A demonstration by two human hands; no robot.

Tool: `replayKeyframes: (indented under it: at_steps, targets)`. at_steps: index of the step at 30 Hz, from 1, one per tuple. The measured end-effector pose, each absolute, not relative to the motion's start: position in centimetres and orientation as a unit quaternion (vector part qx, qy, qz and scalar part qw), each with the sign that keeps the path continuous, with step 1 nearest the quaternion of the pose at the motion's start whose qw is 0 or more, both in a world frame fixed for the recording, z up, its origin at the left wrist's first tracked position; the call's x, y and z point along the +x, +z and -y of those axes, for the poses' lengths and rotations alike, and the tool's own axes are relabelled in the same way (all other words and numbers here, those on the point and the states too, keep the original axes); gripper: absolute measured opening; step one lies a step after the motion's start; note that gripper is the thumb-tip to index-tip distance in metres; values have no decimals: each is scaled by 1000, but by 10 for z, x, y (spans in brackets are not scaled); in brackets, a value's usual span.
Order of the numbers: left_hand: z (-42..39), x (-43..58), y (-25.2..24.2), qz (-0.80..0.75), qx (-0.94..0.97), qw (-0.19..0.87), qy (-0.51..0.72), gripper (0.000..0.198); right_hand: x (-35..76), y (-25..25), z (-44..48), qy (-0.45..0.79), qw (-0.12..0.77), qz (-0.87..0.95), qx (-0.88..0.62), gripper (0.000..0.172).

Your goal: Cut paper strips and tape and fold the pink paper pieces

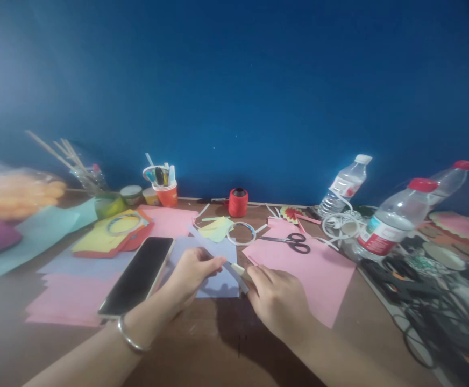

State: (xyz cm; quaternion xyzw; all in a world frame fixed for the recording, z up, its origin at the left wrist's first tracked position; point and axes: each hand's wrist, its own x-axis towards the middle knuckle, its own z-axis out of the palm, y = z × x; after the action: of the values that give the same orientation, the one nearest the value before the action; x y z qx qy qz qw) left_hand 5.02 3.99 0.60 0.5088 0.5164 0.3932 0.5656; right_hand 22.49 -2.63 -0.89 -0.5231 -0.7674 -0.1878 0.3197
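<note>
My left hand [196,271] pinches a narrow pale blue-grey paper strip [227,267] between thumb and fingers. The strip runs slantwise from upper left to lower right. In my right hand [278,298] is a small cream-coloured stick-like thing [239,270], whose tip lies against the strip; its exact kind cannot be made out. Beneath the hands lies a lavender paper sheet [218,287]. To the left of it rests a black-screened phone [140,277]. Black-handled scissors [298,243] lie on pink paper [319,285] beyond my right hand. A tape roll [252,234] is just past the strip.
A red thread spool [238,203] and an orange cup [167,194] of pens stand by the blue wall. Yellow and orange papers [97,236] lie left. Plastic bottles [396,220] and dark cables [432,301] crowd the right side.
</note>
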Motion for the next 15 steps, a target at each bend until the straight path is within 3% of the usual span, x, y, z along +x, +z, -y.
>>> replayKeyframes:
  at_steps: [15]
  targets:
    - [-41,49,-1,-494,517,580,391,28,223,-9,26,-186,321,765,-527,14]
